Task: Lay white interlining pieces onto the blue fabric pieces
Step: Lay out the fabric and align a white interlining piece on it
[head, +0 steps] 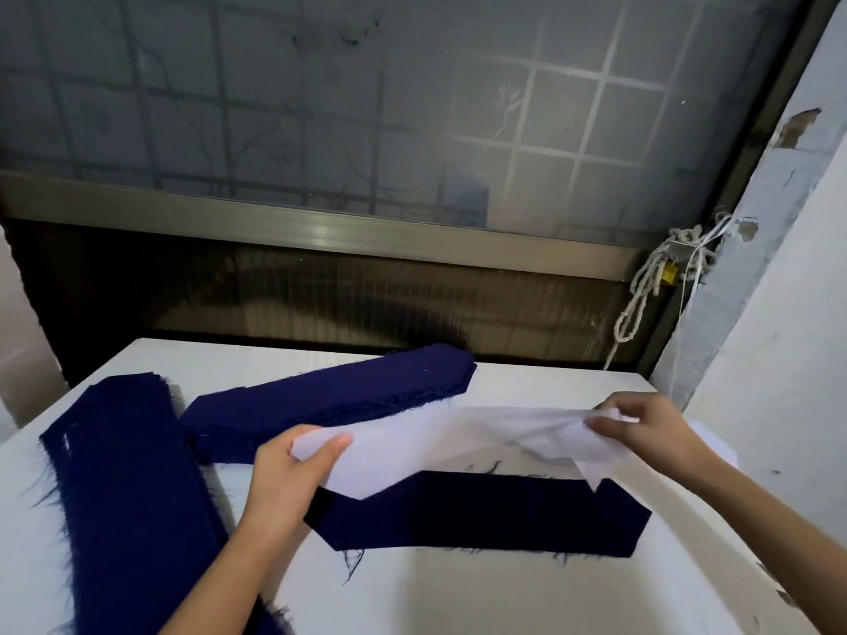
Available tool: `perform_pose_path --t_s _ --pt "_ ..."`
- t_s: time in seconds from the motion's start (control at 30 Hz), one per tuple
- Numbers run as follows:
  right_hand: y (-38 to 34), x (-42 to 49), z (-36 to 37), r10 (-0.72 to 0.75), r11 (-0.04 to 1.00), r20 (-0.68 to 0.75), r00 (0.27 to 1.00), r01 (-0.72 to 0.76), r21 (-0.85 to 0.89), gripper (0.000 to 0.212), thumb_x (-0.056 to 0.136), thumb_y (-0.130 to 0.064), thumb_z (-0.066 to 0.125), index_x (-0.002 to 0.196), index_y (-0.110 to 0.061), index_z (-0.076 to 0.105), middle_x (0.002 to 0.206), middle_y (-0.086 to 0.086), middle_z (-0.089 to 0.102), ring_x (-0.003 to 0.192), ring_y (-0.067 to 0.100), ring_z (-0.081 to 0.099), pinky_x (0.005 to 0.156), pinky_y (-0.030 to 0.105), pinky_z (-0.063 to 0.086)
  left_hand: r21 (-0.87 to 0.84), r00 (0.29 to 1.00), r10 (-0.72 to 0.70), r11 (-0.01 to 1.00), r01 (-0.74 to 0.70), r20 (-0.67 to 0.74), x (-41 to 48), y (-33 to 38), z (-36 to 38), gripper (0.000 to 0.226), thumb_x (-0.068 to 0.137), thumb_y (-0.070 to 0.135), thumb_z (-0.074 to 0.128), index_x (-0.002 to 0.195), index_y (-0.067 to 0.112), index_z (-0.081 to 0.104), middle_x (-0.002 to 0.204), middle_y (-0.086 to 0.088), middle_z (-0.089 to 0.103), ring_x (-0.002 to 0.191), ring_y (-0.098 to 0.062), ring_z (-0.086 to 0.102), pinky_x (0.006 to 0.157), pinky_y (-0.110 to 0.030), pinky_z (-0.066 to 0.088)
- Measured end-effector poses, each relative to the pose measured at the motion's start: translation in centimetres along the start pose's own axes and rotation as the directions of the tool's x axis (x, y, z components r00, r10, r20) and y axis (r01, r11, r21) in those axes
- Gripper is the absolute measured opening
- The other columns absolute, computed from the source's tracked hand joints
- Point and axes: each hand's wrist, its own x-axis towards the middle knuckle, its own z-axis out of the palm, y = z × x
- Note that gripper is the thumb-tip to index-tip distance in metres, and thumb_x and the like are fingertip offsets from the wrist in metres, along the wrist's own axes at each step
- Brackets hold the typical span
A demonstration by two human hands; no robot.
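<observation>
A thin white interlining piece [440, 440] hangs stretched between my two hands above the table. My left hand [293, 474] grips its left end, thumb on top. My right hand [641, 428] pinches its crumpled right end. Under it lies a single dark blue fabric piece [504, 515] with pointed ends and frayed threads, flat on the white table [458, 598]. The interlining's lower edge overlaps the upper part of that blue piece and hides it.
A stack of blue fabric pieces [330, 401] lies behind my left hand, angled towards the back. Another blue stack [133, 488] runs down the table's left side. More white pieces [715, 444] lie by the right edge. A frosted window and wall stand behind.
</observation>
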Motion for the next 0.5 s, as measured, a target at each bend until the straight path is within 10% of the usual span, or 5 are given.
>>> perform_pose_path --t_s 0.27,0.5 --pt "3.1 -3.8 1.3 0.232 0.876 -0.158 0.96 -0.135 0.463 0.008 0.081 -0.019 0.074 0.074 -0.017 0.07 0.076 -0.002 0.071 0.075 0.02 0.064 0.071 0.036 0.047 0.11 0.999 -0.028 0.993 0.03 -0.018 0.1 -0.4 -0.1 0.036 0.084 0.037 0.077 0.079 0.003 0.066 0.076 -0.021 0.065 0.067 -0.034 0.06 0.069 -0.049 0.054" --pt "5.8 -5.5 4.6 0.216 0.974 -0.185 0.959 -0.199 0.109 0.025 0.083 -0.01 0.072 0.06 -0.017 0.066 0.058 -0.004 0.066 0.061 0.014 0.059 0.061 0.042 0.05 0.532 0.999 -0.021 0.847 0.002 0.03 -0.4 -0.5 0.3 0.025 0.084 0.037 0.074 0.066 0.023 0.065 0.061 0.003 0.066 0.063 -0.017 0.062 0.059 -0.031 0.048"
